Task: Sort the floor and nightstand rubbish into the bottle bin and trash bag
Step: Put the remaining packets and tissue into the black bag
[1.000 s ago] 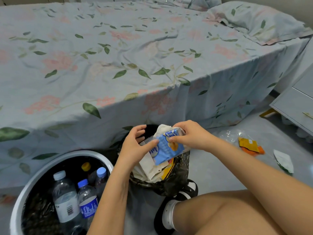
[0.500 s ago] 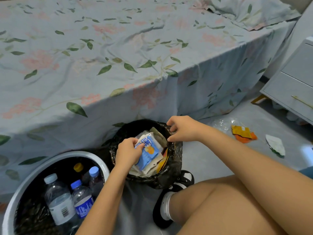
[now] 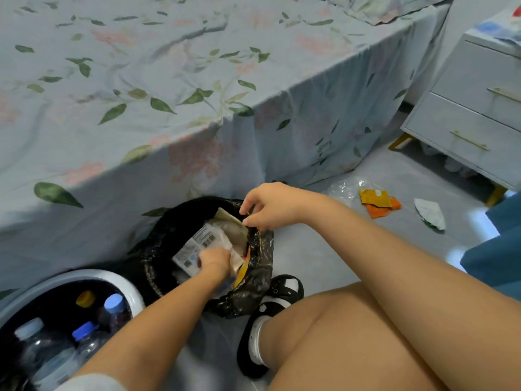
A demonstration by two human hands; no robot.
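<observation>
The black trash bag (image 3: 255, 266) stands open on the floor by the bed, stuffed with wrappers. My left hand (image 3: 215, 259) is down inside it, fingers curled on a white snack packet (image 3: 201, 241) with a barcode side up; the hand is blurred. My right hand (image 3: 272, 207) pinches the bag's far right rim. The white round bottle bin (image 3: 125, 280) sits at the lower left and holds several plastic bottles (image 3: 84, 334). On the floor to the right lie a clear plastic film (image 3: 345, 187), yellow and orange wrappers (image 3: 376, 201) and a white wrapper (image 3: 430, 214).
The bed with a floral sheet (image 3: 197, 108) fills the back. A pale nightstand (image 3: 473, 114) with two drawers stands at the right, with coloured rubbish (image 3: 501, 26) on top. My bent knee (image 3: 352, 334) and black shoe (image 3: 282, 292) are just right of the bag.
My left hand has pushed the packet deeper into the bag, and it now shows its white barcode side. My right hand stays at the rim. The view has shifted right toward the nightstand.
</observation>
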